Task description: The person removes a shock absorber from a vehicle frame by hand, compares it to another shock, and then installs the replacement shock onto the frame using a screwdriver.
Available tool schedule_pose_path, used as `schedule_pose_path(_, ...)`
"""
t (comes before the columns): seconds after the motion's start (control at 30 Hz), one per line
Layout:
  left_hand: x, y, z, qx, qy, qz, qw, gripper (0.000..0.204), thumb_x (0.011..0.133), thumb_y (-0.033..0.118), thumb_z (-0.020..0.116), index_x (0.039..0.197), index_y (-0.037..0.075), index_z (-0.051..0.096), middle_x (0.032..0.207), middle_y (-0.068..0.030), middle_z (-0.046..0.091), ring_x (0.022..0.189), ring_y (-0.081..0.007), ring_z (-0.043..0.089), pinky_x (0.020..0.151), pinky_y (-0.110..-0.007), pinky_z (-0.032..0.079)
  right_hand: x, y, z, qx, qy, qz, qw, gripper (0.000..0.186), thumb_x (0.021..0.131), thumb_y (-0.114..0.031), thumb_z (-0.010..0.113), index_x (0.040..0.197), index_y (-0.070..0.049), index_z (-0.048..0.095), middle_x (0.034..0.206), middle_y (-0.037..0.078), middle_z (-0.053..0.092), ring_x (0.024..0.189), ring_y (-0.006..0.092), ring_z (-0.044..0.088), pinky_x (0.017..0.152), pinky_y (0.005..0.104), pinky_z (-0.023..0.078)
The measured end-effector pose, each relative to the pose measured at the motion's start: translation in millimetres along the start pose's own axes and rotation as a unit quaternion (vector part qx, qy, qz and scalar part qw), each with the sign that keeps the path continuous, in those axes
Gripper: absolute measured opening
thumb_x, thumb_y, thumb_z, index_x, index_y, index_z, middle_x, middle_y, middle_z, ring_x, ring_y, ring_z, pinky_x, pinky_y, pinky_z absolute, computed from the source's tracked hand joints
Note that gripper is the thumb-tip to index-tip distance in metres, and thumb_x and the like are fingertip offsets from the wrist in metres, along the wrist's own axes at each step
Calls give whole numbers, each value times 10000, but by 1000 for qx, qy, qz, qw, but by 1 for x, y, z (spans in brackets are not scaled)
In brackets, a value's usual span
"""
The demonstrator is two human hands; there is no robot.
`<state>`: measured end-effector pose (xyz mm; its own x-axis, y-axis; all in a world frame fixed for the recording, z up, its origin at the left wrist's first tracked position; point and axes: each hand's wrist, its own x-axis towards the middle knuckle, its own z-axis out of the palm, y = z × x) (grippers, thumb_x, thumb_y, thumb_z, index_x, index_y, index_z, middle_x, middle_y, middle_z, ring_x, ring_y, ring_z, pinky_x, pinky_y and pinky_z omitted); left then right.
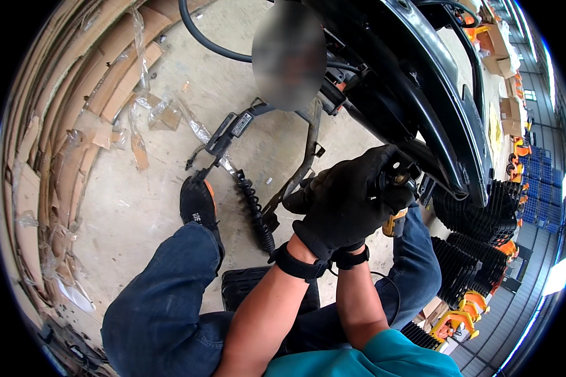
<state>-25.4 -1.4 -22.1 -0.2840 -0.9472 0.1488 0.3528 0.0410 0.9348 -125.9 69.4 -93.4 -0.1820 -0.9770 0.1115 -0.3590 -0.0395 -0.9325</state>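
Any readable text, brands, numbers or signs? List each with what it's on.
Black shoe: pale lettering, partly visible; wording not copied here.
Small pale label on dark bracket: too small to read.
No other text clear enough to read.

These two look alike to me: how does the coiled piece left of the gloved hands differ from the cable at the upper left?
The coiled piece winds in rings; the cable is smooth. The coiled piece runs nearly straight, while the cable bends in a wide curve. Both are black.
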Motion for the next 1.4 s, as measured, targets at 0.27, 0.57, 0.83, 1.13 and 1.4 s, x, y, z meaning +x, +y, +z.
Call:
schedule_pose_path(0.27, 2, 3, -8, 38, -20, -12, 999, 521, 851, 301, 748, 1271, 32, 598, 1080, -161, 709, 979, -283, 702, 852, -379, 557, 3, 3, -3, -11, -5, -4, 1000, 311, 836, -117, 721, 1118, -29, 624, 993, 108, 669, 929, 247, 636, 828, 369, 498)
schedule_pose_path(0.57, 2, 0, -8, 10, -28, -26, 999, 500, 829, 272, 766, 1234, 29, 602, 1066, -155, 703, 973, -271, 697, 850, -370, 560, 6, 5, -8, -17, -13, -7, 1000, 311, 831, -119, 723, 1114, -33, 628, 990, 111, 672, 927, 253, 638, 824, 369, 500)
schedule_pose_path(0.83, 2, -6, -13, 26, -35, -4, 999, 659, 835, 352, 759, 1341, 6, 515, 1099, -167, 691, 999, -283, 697, 877, -375, 553, 17, 9, -20, -23, -43, -11, 999, 310, 826, -121, 724, 1109, -37, 632, 987, 114, 674, 925, 258, 640, 821, 370, 501)
schedule_pose_path(1.13, 4, -7, -11, -52, -33, 9, 998, 508, 845, 352, 774, 1185, 20, 593, 1065, -136, 685, 964, -245, 685, 854, -352, 550, 26, 11, -32, -41, -66, -13, 997, 310, 820, -123, 726, 1104, -41, 636, 984, 118, 676, 922, 264, 643, 816, 370, 503)
schedule_pose_path(1.4, 0, -11, -9, -58, -7, 10, 998, 596, 799, 305, 815, 1262, 8, 586, 1157, -153, 680, 1058, -248, 677, 924, -372, 543, 25, 10, -41, -55, -81, -6, 995, 309, 815, -126, 728, 1100, -45, 640, 981, 121, 679, 921, 269, 645, 813, 370, 505)
